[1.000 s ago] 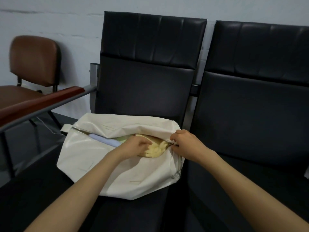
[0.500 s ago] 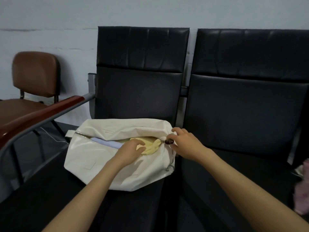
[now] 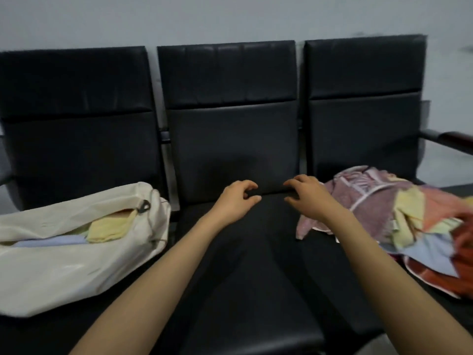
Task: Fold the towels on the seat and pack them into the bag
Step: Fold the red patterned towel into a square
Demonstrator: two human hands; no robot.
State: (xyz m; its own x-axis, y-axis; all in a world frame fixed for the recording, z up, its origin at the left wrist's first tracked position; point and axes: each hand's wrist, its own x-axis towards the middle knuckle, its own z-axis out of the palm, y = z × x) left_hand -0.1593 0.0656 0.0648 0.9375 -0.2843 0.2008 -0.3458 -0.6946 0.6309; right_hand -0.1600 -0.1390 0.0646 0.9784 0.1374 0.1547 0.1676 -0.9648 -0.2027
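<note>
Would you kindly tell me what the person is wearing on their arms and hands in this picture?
Nothing shows: the left hand and right hand are ungloved, both forearms bare with no sleeve in view. No watch or bracelet at either wrist; the blur could hide a thin ring.

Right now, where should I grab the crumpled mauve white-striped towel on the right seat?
Pinch the mauve towel at its near-left corner, from the middle seat, with the right hand: that flap lies free, while yellow cloth overlaps its right part.
</note>
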